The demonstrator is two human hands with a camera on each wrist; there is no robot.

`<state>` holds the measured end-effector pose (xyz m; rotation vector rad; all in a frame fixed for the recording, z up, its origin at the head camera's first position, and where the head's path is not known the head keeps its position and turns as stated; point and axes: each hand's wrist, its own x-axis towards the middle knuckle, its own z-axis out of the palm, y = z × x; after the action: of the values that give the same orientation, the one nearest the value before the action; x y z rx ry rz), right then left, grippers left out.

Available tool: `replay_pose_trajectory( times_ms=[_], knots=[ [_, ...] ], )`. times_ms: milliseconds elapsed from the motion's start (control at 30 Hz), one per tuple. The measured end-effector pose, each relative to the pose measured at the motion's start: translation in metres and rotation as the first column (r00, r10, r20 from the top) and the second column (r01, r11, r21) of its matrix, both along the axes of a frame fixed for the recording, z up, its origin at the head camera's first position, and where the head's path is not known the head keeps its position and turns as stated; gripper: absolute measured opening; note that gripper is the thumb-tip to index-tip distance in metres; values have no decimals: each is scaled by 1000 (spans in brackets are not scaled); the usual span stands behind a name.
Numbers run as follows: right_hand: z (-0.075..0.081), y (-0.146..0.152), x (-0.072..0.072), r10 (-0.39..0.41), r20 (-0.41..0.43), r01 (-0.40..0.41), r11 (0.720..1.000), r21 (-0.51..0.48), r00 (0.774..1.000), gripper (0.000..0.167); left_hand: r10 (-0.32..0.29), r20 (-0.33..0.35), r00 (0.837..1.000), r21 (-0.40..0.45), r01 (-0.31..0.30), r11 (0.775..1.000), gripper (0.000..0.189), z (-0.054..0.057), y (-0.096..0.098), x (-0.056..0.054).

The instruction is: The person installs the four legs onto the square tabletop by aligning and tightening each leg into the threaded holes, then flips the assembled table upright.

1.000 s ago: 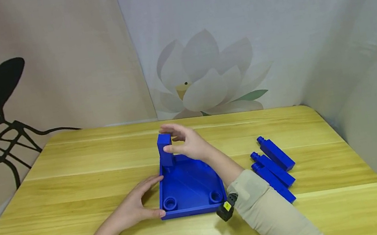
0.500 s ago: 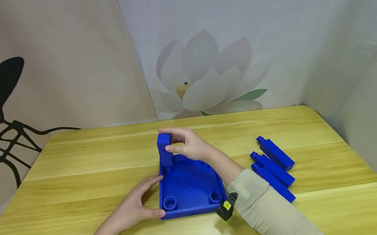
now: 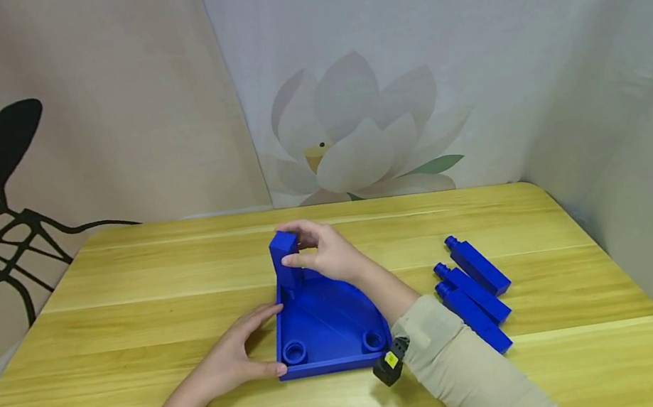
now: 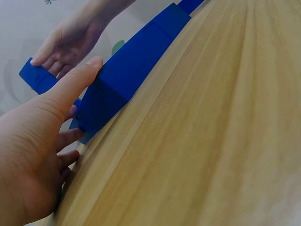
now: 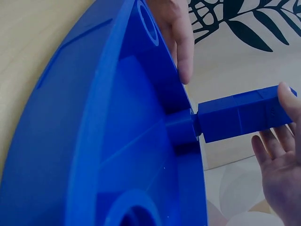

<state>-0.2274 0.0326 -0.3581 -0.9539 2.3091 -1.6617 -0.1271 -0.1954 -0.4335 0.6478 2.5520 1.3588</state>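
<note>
A blue tray-like tabletop (image 3: 330, 322) lies with its hollow side up, with round sockets at its corners; a near-left socket (image 3: 295, 353) and a near-right socket (image 3: 373, 340) show as open holes. At the far-left corner a square blue table leg (image 3: 286, 260) stands upright, its narrow end at the socket, as the right wrist view shows. My right hand (image 3: 329, 252) grips the upper part of this leg, thumb in front and fingers behind. Around the near-left corner of the tabletop my left hand (image 3: 232, 357) holds the wall, thumb on the near side, fingers along the left.
To the right, three loose blue legs with threaded ends lie side by side: a far leg (image 3: 480, 268), a middle leg (image 3: 474, 295) and a near leg (image 3: 475, 317). The wooden table (image 3: 154, 297) meets a printed cloth backdrop (image 3: 154, 103) behind.
The upright leg has turned a little about its own axis, so an edge now faces nearer. My right thumb has shifted slightly left with it; my left hand and the tabletop stay put.
</note>
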Motion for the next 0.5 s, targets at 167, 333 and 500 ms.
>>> replay_pose_trajectory(
  times_ms=[167, 333, 500],
  knots=[
    [-1, -4, 0, -23, 20, 24, 999, -34, 1000, 45, 2, -4, 1000, 3, -2, 1000, 90, 0, 0, 1],
    [-6, -6, -2, -51, 32, 53, 997, -55, 998, 44, 3, -2, 1000, 2, -3, 1000, 90, 1, 0, 1],
    [-7, -6, -2, -56, 25, 57, 997, -51, 998, 50, 5, -3, 1000, 0, -5, 1000, 90, 2, 1, 1]
  ],
)
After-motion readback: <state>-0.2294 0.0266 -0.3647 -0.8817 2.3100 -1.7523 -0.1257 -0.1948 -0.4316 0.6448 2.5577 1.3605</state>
